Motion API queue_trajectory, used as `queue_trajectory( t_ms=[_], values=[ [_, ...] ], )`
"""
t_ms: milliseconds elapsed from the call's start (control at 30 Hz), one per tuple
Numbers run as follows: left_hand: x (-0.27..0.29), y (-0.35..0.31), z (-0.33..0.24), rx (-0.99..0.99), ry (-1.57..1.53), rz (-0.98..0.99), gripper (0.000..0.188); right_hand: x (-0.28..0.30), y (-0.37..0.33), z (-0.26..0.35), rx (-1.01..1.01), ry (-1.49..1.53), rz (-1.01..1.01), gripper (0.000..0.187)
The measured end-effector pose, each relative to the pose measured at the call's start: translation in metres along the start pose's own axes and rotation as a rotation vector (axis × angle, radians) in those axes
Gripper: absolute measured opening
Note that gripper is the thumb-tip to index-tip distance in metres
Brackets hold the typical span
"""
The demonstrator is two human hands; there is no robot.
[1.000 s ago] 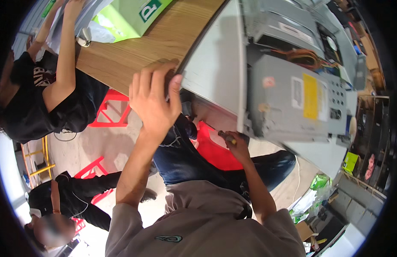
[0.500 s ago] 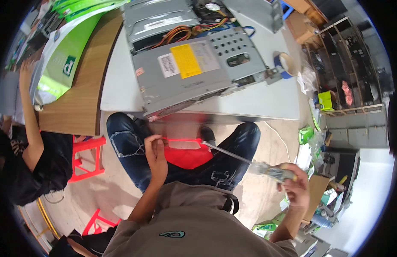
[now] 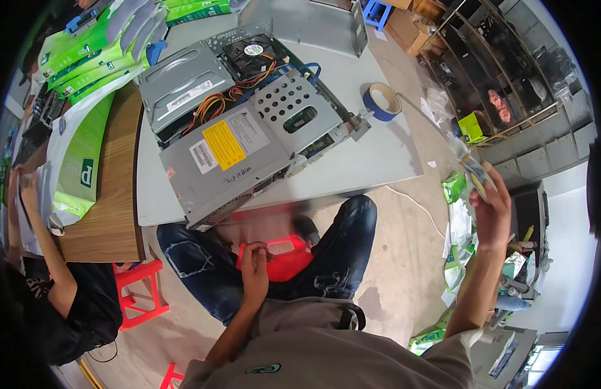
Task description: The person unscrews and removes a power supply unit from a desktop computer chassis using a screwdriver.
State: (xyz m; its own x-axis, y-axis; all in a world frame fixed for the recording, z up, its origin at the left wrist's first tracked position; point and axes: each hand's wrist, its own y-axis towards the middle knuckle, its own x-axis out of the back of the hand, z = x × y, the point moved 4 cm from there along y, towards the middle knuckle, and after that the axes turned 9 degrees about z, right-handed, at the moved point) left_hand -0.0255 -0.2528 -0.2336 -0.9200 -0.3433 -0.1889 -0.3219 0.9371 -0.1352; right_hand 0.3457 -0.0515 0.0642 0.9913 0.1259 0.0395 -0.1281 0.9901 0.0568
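Observation:
My right hand [image 3: 492, 211] is raised beyond the table's right edge, its fingers closed around the handle of a long-shafted screwdriver [image 3: 470, 167]. The handle looks clear and is somewhat blurred; its thin shaft points up and left toward the tape roll. Over my lap, in front of the red stool, my left hand [image 3: 254, 271] is pinched closed. Whatever lies between its fingertips is too small to make out. An opened grey computer case [image 3: 232, 146] rests on the white table, showing its power supply, cables and fan.
A blue tape roll [image 3: 382, 102] stands at the right of the white table [image 3: 372, 159]. A detached metal panel [image 3: 300, 29] lies behind the case. Green-and-white paper packs [image 3: 80, 152] fill the brown table [image 3: 116, 175] at left, where another person's arm [image 3: 47, 227] reaches.
My right hand has swung up and outward with the screwdriver, away from my lap. My left hand's fingers have drawn together, and the view has shifted, showing more of the table.

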Motion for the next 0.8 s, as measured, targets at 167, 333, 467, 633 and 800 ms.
queue_trajectory(
  t_ms=[167,333,467,633,800],
  values=[
    [0.009,-0.005,0.003,0.02,-0.031,-0.009,0.01,-0.008,0.022,-0.036,-0.106,-0.238,-0.017,0.043],
    [0.013,-0.006,0.005,0.037,-0.006,-0.024,0.01,-0.005,0.02,-0.035,-0.025,-0.257,-0.037,0.041],
    [0.015,-0.007,-0.007,0.014,0.0,-0.068,0.012,-0.002,0.002,-0.032,0.087,-0.23,-0.108,0.041],
    [-0.004,0.002,-0.041,0.05,-0.006,0.129,0.019,-0.017,-0.084,-0.039,0.261,-0.084,-0.14,0.055],
    [-0.047,0.011,-0.129,-0.112,-0.166,0.407,0.028,-0.087,-0.146,-0.135,-0.146,0.282,0.174,0.059]
  ],
)
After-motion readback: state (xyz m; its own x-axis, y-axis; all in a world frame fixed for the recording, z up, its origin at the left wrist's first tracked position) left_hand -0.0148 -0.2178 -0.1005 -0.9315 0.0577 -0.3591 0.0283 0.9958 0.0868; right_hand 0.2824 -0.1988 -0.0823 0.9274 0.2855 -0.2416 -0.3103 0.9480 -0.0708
